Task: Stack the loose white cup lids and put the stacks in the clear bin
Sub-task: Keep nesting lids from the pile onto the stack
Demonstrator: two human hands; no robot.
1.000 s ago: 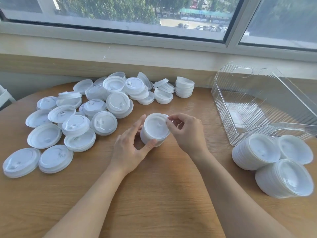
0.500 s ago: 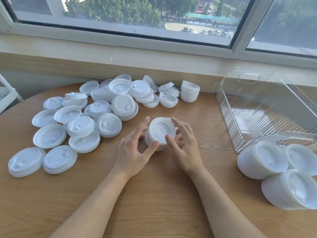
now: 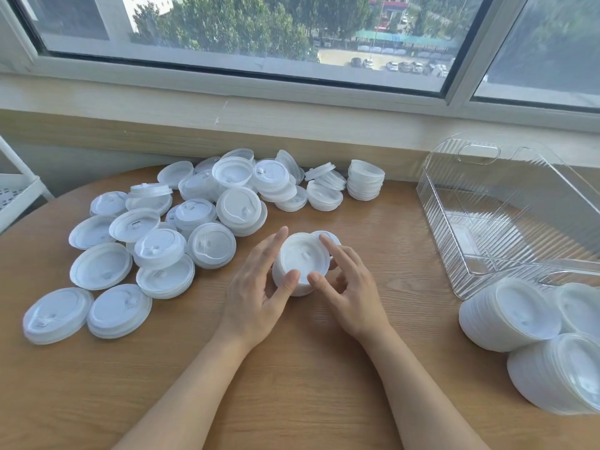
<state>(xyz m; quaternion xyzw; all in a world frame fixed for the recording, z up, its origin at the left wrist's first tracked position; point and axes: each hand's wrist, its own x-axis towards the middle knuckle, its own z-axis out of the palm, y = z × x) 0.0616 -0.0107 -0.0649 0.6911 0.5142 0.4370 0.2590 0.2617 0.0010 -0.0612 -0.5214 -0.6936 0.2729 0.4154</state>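
white plastic lids in a short stack [image 3: 300,263] stand on the wooden table [image 3: 308,384] at the middle, with both hands around them. the left hand [image 3: 256,293] cups the stack's left side, fingers straight and slightly spread, thumb tip against the near rim. the right hand [image 3: 349,293] meets it from the right, thumb on the near rim just beside the other thumb, forefinger laid across the top edge, the other fingers loosely bent behind. loose lids [image 3: 162,235] lie scattered and overlapping to the left and far left, with a small neat pile [image 3: 365,180] at the far side. the clear bin [image 3: 506,216] sits at the far right, tilted open toward the stack. three tall stacks on their sides [image 3: 532,332] lie near its front edge, at the right.
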